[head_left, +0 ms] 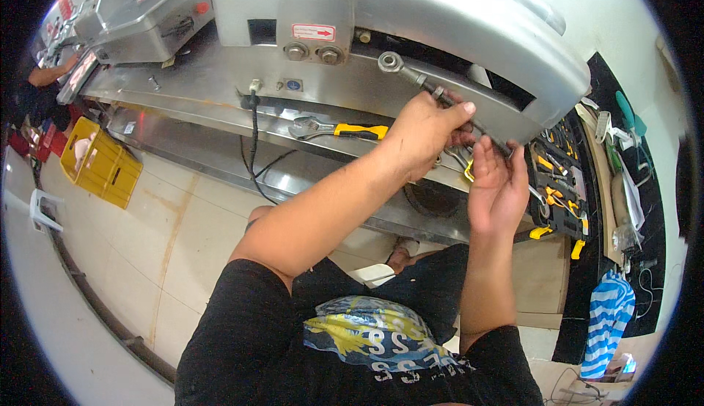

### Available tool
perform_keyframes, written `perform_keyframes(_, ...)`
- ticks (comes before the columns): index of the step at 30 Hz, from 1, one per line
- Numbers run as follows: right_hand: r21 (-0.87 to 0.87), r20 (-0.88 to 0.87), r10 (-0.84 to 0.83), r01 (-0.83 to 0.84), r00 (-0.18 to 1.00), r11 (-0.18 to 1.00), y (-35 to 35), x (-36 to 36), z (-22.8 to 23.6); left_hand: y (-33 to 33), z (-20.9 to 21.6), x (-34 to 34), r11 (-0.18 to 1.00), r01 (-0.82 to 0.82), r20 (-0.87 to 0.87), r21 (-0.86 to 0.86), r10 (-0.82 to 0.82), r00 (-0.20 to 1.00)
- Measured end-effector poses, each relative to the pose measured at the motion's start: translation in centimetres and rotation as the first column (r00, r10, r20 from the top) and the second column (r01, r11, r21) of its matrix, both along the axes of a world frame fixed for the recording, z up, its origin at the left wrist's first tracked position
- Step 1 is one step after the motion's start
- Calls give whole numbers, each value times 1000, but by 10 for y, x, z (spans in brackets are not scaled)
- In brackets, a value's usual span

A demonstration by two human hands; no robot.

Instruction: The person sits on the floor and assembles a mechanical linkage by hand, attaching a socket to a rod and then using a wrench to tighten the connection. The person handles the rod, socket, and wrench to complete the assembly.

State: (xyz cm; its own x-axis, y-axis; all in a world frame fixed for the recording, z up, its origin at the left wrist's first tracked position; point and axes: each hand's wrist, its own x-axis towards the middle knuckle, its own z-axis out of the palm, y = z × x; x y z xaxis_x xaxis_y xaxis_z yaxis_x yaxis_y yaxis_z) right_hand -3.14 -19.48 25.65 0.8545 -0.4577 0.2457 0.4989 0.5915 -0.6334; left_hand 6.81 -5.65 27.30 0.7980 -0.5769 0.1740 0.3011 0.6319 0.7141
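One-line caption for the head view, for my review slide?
Left hand gripping a metal rod, right hand at its lower end, wrench lying nearby.

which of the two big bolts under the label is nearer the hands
The right bolt, on the side toward the left hand and its metal rod; the left bolt sits farther away, nearer the small square dark opening.

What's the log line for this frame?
left grip: closed on rod | right grip: at rod's lower end, contact unclear | adjustable wrench: on ledge
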Motion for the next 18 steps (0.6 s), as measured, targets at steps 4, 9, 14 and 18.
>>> perform_keyframes(4, 91, -30, -34, 37, 999, 995, -6, 31, 11, 16, 3, 14, 994, 111, 47, 14, -112, 993)
perform_keyframes(9, 77, -82, -89, 96, 993, 992, 7, 69, 24, 54, -31, 4, 967, -39, 146, 253, 2, 989)
perform_keyframes(14, -4, -100, -54, 54, 994, 999, 20, 93, 32, 79, -64, -4, 937, -141, 185, 321, 84, 979)
perform_keyframes(18, -32, -126, -91, 87, 988, 996, 19, 109, 37, 70, -71, 12, 937, -279, 280, 210, 216, 935)
